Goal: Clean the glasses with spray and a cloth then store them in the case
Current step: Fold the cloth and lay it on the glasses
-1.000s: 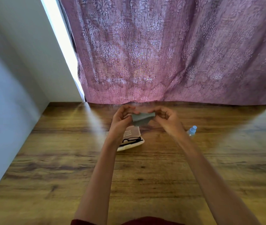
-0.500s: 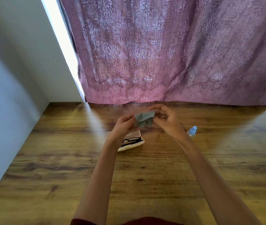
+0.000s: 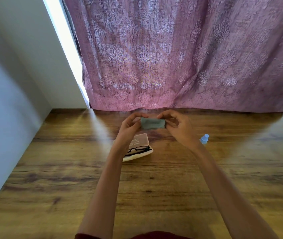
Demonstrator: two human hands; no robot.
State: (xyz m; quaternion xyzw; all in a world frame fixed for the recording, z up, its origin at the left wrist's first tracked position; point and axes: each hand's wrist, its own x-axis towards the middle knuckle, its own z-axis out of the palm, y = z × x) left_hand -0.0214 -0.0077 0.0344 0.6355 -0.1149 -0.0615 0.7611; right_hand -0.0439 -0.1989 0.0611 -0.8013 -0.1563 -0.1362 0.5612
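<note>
— What have you got in your hands?

— The grey cloth [image 3: 152, 123], folded small. My left hand [image 3: 130, 128] pinches its left end between thumb and fingertips, and my right hand [image 3: 177, 127] pinches the right end the same way, so it hangs stretched between them, above the wooden table [image 3: 68, 178] and touching nothing else.

— And the glasses?

— The black-framed glasses [image 3: 138, 150] lie in the open case [image 3: 137, 156], which sits on the table just under my left wrist. Its pale lid [image 3: 139, 140] is tipped back behind them, with some print on it too small for me to read.

— The spray?

— The little blue spray bottle [image 3: 204, 139] stands on the table to the right, just beyond my right wrist and apart from the case.

— What is behind all that?

— A mauve patterned curtain [image 3: 180, 57] hangs down to the far edge of the table, with a pale wall [image 3: 13, 75] on the left
</note>
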